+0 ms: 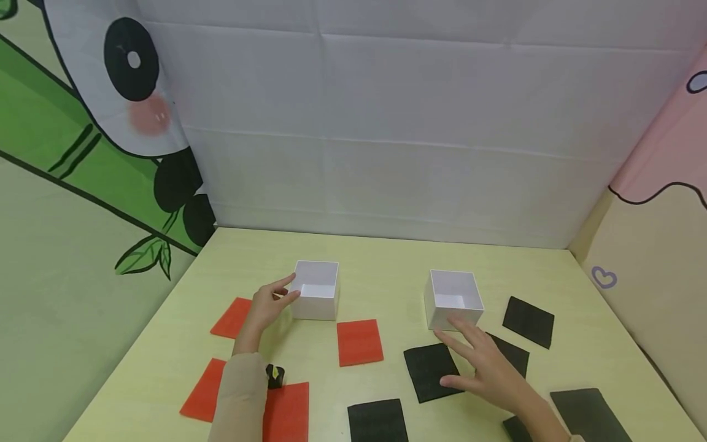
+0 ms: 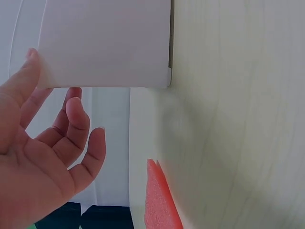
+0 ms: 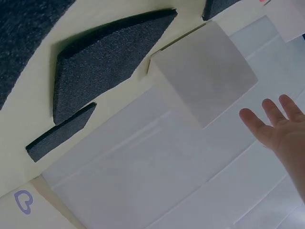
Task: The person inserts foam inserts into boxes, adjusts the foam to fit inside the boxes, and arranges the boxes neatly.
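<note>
My left hand (image 1: 269, 307) is at the left side of a white open-topped box (image 1: 315, 309). Its thumb lies at the upper front corner and the index finger reaches behind, gripping the box's side; the other fingers curl loosely in the left wrist view. My right hand (image 1: 486, 371) hovers with fingers spread, its fingertips overlapping the front of a second white box (image 1: 439, 314) in the head view. In the right wrist view the fingers stand apart from that box (image 3: 214, 76). Below the right hand lies a black foam square (image 1: 431, 371).
Red foam squares lie around the left box, one (image 1: 360, 344) to its front right, another (image 1: 293, 411) by the left sleeve. Several black squares spread over the right side, including one (image 1: 528, 322) beyond the right box. A white backdrop (image 1: 386, 135) rises behind the table.
</note>
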A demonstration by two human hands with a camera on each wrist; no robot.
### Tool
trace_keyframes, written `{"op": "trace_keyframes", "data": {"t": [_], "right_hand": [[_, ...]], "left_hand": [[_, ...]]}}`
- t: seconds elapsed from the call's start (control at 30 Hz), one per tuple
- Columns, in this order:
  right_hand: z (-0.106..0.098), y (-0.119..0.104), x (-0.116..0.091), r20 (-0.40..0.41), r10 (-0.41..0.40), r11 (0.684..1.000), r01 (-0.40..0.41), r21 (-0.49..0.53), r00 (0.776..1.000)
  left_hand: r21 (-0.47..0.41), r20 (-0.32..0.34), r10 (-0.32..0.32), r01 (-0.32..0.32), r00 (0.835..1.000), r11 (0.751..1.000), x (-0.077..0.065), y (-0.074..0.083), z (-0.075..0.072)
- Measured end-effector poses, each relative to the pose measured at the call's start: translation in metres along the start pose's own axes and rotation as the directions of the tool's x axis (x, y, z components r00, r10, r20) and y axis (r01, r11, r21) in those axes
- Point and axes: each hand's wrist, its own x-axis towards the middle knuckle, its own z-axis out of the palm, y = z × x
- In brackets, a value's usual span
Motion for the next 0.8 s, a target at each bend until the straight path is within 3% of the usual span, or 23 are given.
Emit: {"op": "trace_keyframes", "data": {"t": [0.2,0.63,0.8], "right_hand": [[0.007,0.003,-0.004,0.04,-0.051,0.998,0.052,-0.033,0.998],[0.016,0.017,-0.011,0.211,-0.018,0.999,0.024,-0.028,0.977],[0.019,0.024,-0.01,0.234,-0.062,0.997,0.072,-0.032,0.97]], "left_hand": [[-0.005,0.015,-0.008,0.008,1.0,1.0,0.002,-0.001,-0.001],[-0.01,0.015,-0.023,0.023,1.0,1.0,0.003,-0.004,0.0],[-0.001,0.017,-0.029,0.029,0.999,1.0,0.002,-0.003,0.0]]}}
